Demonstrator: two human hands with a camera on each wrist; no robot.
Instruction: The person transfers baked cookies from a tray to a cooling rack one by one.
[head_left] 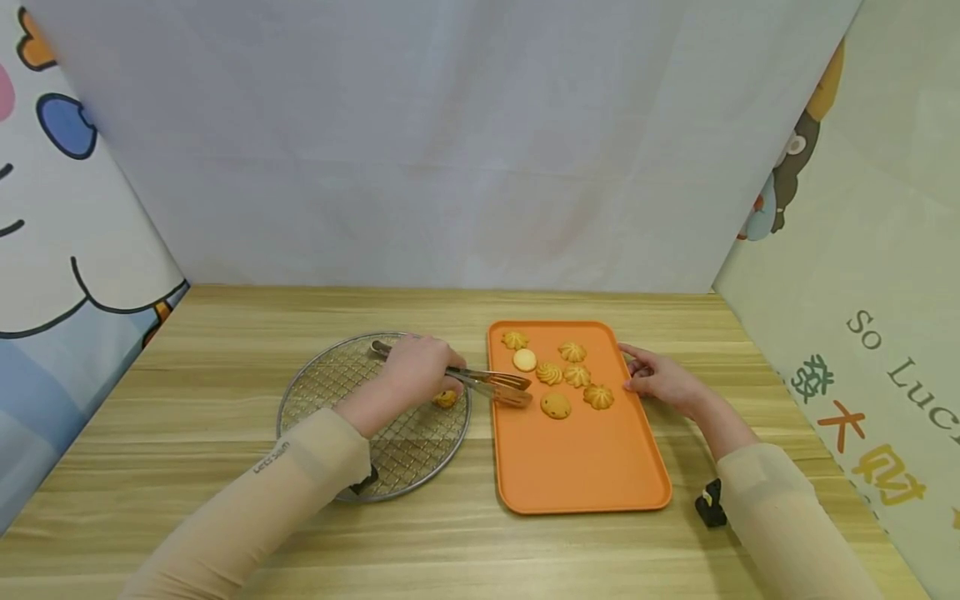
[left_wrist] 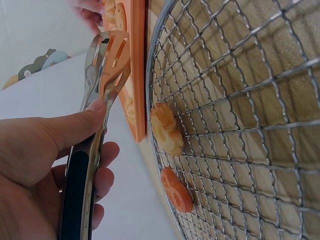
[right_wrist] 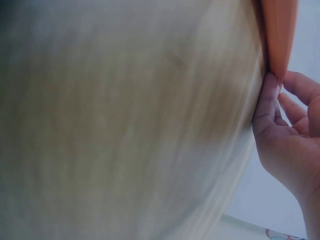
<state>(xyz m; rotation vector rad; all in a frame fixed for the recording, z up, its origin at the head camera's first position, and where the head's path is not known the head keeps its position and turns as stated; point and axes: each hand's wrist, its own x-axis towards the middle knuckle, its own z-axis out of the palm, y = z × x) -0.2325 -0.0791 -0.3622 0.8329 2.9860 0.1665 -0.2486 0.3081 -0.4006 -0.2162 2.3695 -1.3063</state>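
Observation:
My left hand (head_left: 416, 371) grips a pair of metal tongs (left_wrist: 82, 170) with dark handles, thumb on one side and fingers on the other. The slotted heads of the tongs reach over the left rim of an orange tray (head_left: 570, 475); no cookie shows between them. On the tray's far half lie several cookies, among them a round speckled cookie (head_left: 556, 406) and a smooth pale cookie (head_left: 525, 360). At the right rim, my right hand (head_left: 663, 382) holds the tray's edge between thumb and fingers. Below my left hand, a golden ridged cookie (left_wrist: 166, 129) rests on a round wire rack.
The wire rack (head_left: 405, 467) stands left of the tray, partly covered by my left arm. A reddish-orange cookie (left_wrist: 176, 190) also lies on it near the rim. Both sit on a wood-grain table (head_left: 420, 550), with a pale curtain (head_left: 450, 167) behind.

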